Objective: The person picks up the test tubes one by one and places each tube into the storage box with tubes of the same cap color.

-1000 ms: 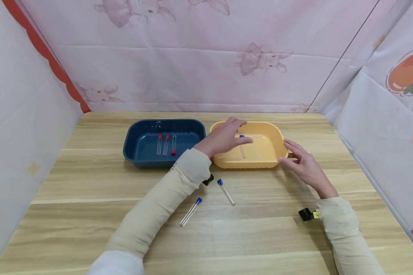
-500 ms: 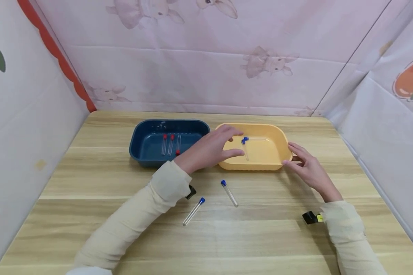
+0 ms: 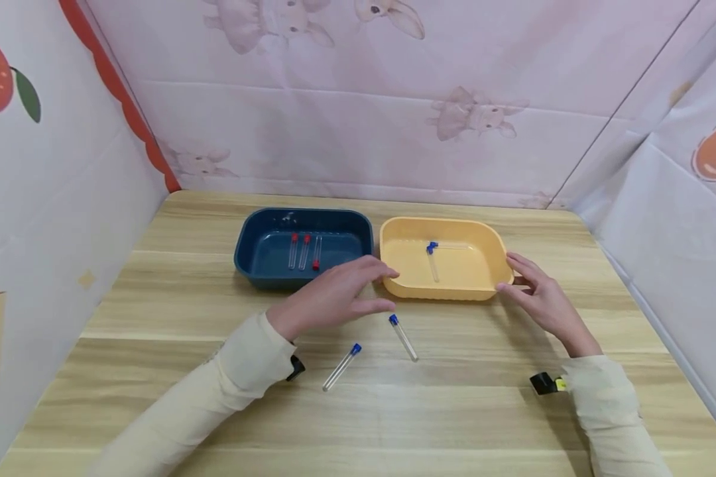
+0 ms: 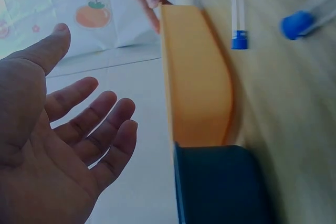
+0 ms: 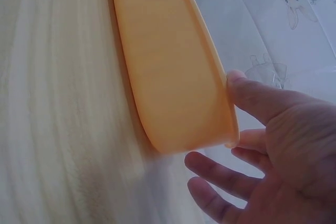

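Observation:
My left hand (image 3: 334, 295) hovers empty in front of the gap between the two bins, fingers relaxed and spread, as the left wrist view also shows. The yellow bin (image 3: 435, 291) holds two clear test tubes with blue caps (image 3: 432, 246), their capped ends together. With thumb and fingers at its right end, my right hand (image 3: 543, 301) holds the rim of this bin. Lying on the table before the bins are a blue-capped test tube (image 3: 404, 338) and another blue-capped test tube (image 3: 341, 367). In the dark blue bin (image 3: 274, 281) are several red-capped test tubes (image 3: 304, 252).
Both bins stand side by side toward the back of the wooden table (image 3: 453, 424). Printed cloth (image 3: 346, 132) walls off the back and both sides. A small black device (image 3: 543, 383) sits at the right wrist, and a similar one (image 3: 296, 368) at the left.
A second blue-capped tube has come to lie in the yellow bin. My left hand has drawn back from over that bin, leftward and nearer. The right hand keeps its place at the rim.

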Available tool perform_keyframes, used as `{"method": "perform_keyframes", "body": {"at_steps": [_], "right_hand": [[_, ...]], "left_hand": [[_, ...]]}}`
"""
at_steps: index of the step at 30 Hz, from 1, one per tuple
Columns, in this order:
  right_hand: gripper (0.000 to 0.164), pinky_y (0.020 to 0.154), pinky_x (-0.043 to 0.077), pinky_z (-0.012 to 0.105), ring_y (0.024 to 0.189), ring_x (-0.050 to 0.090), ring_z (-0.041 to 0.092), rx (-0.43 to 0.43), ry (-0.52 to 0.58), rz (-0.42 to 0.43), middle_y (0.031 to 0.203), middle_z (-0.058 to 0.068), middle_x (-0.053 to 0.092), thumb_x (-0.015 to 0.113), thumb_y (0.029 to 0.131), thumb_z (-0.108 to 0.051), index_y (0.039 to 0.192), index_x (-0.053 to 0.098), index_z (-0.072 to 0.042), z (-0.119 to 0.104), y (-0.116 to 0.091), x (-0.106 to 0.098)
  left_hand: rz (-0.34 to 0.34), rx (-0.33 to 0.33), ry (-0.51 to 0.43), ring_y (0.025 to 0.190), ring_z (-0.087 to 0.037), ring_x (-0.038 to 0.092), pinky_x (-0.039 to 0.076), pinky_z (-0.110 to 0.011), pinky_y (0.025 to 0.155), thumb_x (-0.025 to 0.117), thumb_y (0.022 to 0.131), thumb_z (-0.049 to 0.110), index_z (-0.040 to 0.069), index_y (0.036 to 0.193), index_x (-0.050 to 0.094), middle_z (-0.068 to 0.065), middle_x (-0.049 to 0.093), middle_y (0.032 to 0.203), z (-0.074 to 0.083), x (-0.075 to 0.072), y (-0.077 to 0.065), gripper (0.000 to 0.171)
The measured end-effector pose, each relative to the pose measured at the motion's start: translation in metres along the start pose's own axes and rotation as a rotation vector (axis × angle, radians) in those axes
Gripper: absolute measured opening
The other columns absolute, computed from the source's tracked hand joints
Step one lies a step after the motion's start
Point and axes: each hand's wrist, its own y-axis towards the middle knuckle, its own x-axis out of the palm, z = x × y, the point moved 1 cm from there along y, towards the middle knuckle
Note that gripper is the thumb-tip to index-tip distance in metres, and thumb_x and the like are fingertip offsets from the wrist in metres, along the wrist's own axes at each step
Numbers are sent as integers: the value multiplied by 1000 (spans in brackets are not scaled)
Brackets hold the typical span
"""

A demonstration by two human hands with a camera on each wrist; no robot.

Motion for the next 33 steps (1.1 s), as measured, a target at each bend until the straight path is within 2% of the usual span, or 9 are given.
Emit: {"method": "perform_keyframes", "body": {"at_steps": [4, 9, 18, 27, 33], "right_hand": [[62, 81, 48, 5, 99, 56, -10, -6, -10, 2, 159, 27, 38, 72, 98, -8, 150, 44, 11, -2, 0, 1], [61, 80, 47, 4, 98, 55, -12, -17, -6, 4, 158, 28, 38, 72, 98, -6, 149, 44, 12, -2, -1, 1], [62, 80, 46, 4, 98, 53, -12, -13, -32, -4, 158, 29, 38, 72, 98, -8, 150, 44, 12, -2, 1, -1], [63, 80, 47, 4, 100, 55, -8, 7, -42, -13, 159, 26, 38, 72, 99, -13, 150, 44, 10, -4, 0, -3], [63, 79, 47, 5, 100, 56, -6, -2, -42, -19, 158, 29, 37, 72, 98, -9, 149, 43, 13, -2, 1, -2]], "left_hand": [[-34, -22, -12, 125, -16, 56, 50, -35, 105, 70, 98, 45, 18, 145, 61, 0, 58, 143, -7, 5, -14, 55], [-91, -24, -2, 128, -12, 53, 48, -36, 107, 68, 99, 47, 23, 146, 60, 4, 56, 145, -16, 12, -28, 53], [-184, -7, 47, 135, -18, 50, 44, -44, 113, 73, 98, 38, 21, 147, 60, 1, 54, 148, -32, 23, -55, 54], [-247, 28, 97, 135, -16, 46, 40, -42, 116, 77, 94, 36, 19, 149, 56, 2, 52, 147, -46, 29, -67, 62], [-297, -19, 99, 141, -18, 40, 36, -45, 118, 81, 89, 38, 22, 153, 52, 2, 46, 153, -49, 30, -72, 73]]}}
